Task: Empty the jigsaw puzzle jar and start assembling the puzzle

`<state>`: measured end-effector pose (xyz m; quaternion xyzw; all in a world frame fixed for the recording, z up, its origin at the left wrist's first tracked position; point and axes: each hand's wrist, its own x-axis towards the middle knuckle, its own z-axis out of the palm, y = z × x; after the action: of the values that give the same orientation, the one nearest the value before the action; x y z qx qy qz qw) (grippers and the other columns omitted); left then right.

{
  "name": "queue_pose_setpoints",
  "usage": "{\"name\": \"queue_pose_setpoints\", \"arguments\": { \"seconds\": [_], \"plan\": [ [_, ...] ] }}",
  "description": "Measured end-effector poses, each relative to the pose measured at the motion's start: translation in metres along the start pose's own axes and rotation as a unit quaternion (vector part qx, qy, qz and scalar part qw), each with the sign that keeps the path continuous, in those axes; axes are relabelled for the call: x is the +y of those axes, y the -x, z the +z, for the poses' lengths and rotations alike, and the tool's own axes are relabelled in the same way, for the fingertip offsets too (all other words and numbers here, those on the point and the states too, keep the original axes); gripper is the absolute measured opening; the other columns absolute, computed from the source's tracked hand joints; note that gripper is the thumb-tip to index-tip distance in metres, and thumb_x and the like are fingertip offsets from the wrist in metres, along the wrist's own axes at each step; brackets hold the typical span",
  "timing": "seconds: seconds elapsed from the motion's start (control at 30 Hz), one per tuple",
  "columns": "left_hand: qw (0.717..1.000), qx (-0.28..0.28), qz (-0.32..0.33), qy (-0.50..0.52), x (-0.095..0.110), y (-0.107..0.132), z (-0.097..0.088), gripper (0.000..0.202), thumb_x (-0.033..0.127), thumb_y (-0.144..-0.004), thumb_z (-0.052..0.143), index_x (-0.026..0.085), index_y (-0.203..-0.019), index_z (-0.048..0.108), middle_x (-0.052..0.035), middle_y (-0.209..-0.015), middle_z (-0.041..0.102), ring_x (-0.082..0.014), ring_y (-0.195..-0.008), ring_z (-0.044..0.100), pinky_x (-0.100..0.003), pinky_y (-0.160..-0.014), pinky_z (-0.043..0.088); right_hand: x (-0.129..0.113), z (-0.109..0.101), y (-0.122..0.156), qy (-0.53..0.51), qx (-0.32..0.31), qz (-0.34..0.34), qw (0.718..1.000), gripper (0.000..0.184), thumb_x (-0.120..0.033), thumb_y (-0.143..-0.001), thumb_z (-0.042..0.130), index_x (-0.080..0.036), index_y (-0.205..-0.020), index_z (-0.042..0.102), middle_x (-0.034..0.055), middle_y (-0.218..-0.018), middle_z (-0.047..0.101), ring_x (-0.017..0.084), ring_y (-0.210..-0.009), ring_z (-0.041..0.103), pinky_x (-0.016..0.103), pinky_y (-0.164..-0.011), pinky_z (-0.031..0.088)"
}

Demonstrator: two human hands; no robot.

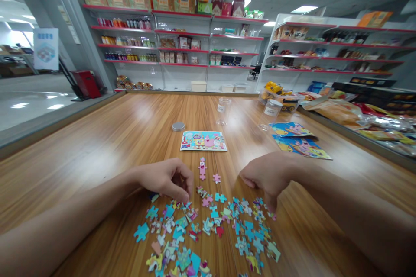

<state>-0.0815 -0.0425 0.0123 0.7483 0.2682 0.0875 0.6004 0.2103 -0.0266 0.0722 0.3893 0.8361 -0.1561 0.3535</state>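
Observation:
My left hand (170, 178) hovers at the upper left edge of the loose jigsaw puzzle pieces (181, 221). Its fingers are curled, and the thumb and index fingertips come close together; what they hold, if anything, is hidden. My right hand (269, 175) is at the pile's right side. One finger points down onto a small pink puzzle piece (273, 216), while the others are bent and apart from it. Between the hands lies a strip of joined pink pieces (202, 169) showing a face, with a single pink piece (216, 178) beside it.
A cartoon picture card (204, 141) lies beyond the strip. Farther off are a grey lid (178, 126), a clear jar (222, 111), a second jar (270, 114) and blue picture sheets (300, 140). Toy trucks (277, 91) and snack bags (341, 110) are at the right; stocked shelves (182, 32) stand behind.

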Motion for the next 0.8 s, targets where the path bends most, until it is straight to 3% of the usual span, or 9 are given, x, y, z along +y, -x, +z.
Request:
{"name": "queue_pose_setpoints", "arguments": {
  "seconds": [0.13,0.23,0.3,0.37,0.43,0.5,0.63,0.8],
  "plan": [
    [0.989,0.121,0.069,-0.056,-0.006,-0.004,0.004,0.032,0.038,-0.085,0.07,0.01,-0.072,0.062,0.002,-0.057,0.05,-0.0064,-0.049,0.041,-0.017,-0.045,0.031,0.027,0.008,-0.003,-0.025,0.088,0.038,0.995,0.05,-0.033,-0.041,0.094,-0.019,-0.072,0.057,-0.0064,-0.055,0.047,0.01,-0.047,0.038,0.027,-0.051,0.023],
    [0.944,0.241,0.151,-0.169,-0.007,-0.009,0.007,0.03,0.033,-0.09,0.063,0.01,-0.071,0.062,-0.0009,-0.066,0.054,-0.0077,-0.056,0.044,-0.018,-0.05,0.034,0.046,0.006,-0.009,-0.059,0.096,0.044,0.993,0.048,-0.034,-0.045,0.093,-0.019,-0.073,0.057,-0.005,-0.058,0.051,0.01,-0.048,0.039,0.026,-0.05,0.024],
    [0.912,0.274,0.191,-0.239,-0.006,-0.012,0.009,0.021,0.026,-0.092,0.06,0.01,-0.08,0.067,-0.0056,-0.081,0.062,-0.0102,-0.066,0.053,-0.02,-0.056,0.04,0.049,0.003,-0.015,-0.077,0.1,0.057,0.99,0.045,-0.039,-0.052,0.091,-0.018,-0.075,0.059,-0.0021,-0.063,0.056,0.011,-0.051,0.043,0.026,-0.049,0.025],
    [0.891,0.272,0.223,-0.286,-0.007,-0.014,0.009,0.016,0.019,-0.092,0.057,0.012,-0.091,0.071,-0.0092,-0.097,0.066,-0.0139,-0.082,0.061,-0.023,-0.068,0.048,0.041,0.001,-0.023,-0.088,0.141,0.06,0.984,0.041,-0.051,-0.069,0.081,-0.016,-0.075,0.061,0.0028,-0.069,0.061,0.013,-0.054,0.047,0.026,-0.051,0.026],
    [0.881,0.254,0.246,-0.315,-0.008,-0.015,0.009,0.018,0.014,-0.092,0.055,0.014,-0.097,0.072,-0.0106,-0.106,0.066,-0.0173,-0.098,0.063,-0.029,-0.083,0.051,0.026,0.002,-0.032,-0.081,0.226,0.062,0.969,0.047,-0.06,-0.086,0.061,-0.015,-0.072,0.063,0.0082,-0.071,0.063,0.014,-0.056,0.049,0.028,-0.053,0.026],
    [0.876,0.239,0.251,-0.334,-0.01,-0.016,0.01,0.02,0.012,-0.093,0.054,0.015,-0.1,0.072,-0.0106,-0.109,0.066,-0.0184,-0.104,0.063,-0.032,-0.091,0.051,0.01,0.006,-0.041,-0.059,0.321,0.082,0.942,0.051,-0.056,-0.096,0.048,-0.014,-0.071,0.065,0.0122,-0.074,0.065,0.016,-0.058,0.051,0.029,-0.055,0.024],
    [0.875,0.24,0.235,-0.348,-0.01,-0.016,0.01,0.022,0.012,-0.093,0.053,0.016,-0.099,0.073,-0.01,-0.111,0.065,-0.0178,-0.101,0.064,-0.03,-0.087,0.052,-0.005,0.017,-0.055,-0.067,0.403,0.046,0.911,0.044,-0.048,-0.096,0.049,-0.015,-0.072,0.064,0.0102,-0.072,0.065,0.015,-0.059,0.049,0.029,-0.055,0.022],
    [0.876,0.243,0.229,-0.348,-0.01,-0.015,0.01,0.022,0.012,-0.092,0.053,0.017,-0.099,0.074,-0.0097,-0.111,0.065,-0.0173,-0.097,0.064,-0.029,-0.084,0.053,0.012,0.028,-0.069,-0.209,0.51,-0.046,0.833,0.011,-0.025,-0.086,0.059,-0.014,-0.088,0.062,-0.0033,-0.055,0.05,0.01,-0.051,0.042,0.023,-0.053,0.026]
  ]
}}
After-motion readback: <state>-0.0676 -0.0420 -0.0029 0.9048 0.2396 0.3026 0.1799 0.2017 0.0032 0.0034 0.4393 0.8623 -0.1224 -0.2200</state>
